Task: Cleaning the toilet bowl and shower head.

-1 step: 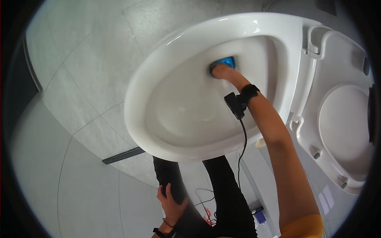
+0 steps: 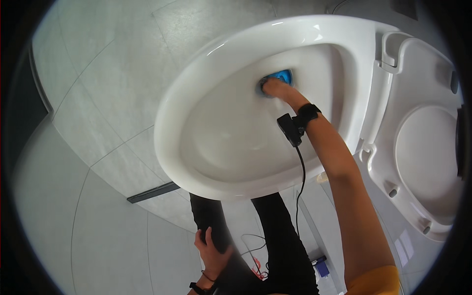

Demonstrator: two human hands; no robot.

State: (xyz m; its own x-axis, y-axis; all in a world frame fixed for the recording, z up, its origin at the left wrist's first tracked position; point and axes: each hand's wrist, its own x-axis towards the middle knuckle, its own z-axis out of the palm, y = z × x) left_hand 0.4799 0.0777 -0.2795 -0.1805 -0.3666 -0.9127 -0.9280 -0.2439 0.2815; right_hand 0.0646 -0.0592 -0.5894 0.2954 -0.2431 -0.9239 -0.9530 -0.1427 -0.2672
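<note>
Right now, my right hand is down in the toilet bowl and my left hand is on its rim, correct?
Not quite: your left hand is on your left leg, not the rim, as the head view shows. Your right hand is indeed down in the toilet bowl.

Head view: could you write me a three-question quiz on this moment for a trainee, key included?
1. Multiple choice: where is the right hand?
A) on the raised seat
B) inside the toilet bowl
C) on the floor
2. True or false: the left hand grips the rim of the toilet bowl.
3. Fill in: the boxy device strapped at the right wrist, with a cable running from it, is ____ in colour.

Key: 1. B; 2. False, it rests on a dark trouser leg; 3. black.
</note>
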